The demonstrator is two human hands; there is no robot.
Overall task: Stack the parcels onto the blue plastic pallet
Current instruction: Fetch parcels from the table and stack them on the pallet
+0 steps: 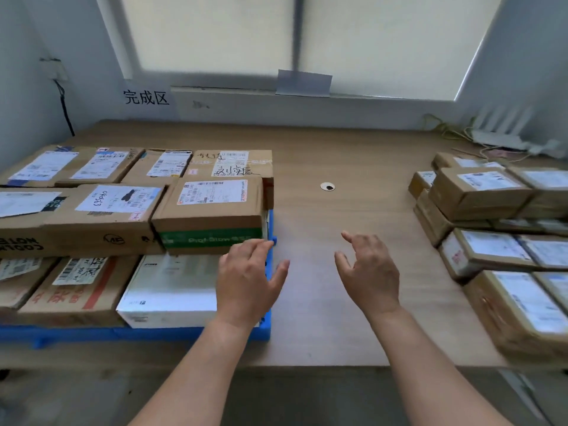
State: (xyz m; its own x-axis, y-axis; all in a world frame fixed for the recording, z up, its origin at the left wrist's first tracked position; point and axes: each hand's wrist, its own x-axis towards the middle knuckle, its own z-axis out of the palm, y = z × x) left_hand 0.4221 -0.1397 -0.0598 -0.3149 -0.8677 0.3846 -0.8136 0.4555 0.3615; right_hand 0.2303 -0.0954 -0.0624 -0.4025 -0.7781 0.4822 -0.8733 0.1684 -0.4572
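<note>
The blue plastic pallet lies on the left of the wooden table and carries several labelled cardboard parcels in two layers. A brown box with a green band sits on the upper layer at the pallet's right edge, above a white box. My left hand hovers over the white box's right end, fingers relaxed, holding nothing. My right hand floats over the bare table to the right of the pallet, fingers loosely spread and empty. A second pile of parcels stands at the table's right side.
The wooden table has a round cable hole near its middle. A white router with cables sits at the back right corner. A wall with a window blind lies behind, and a sign marks the left zone.
</note>
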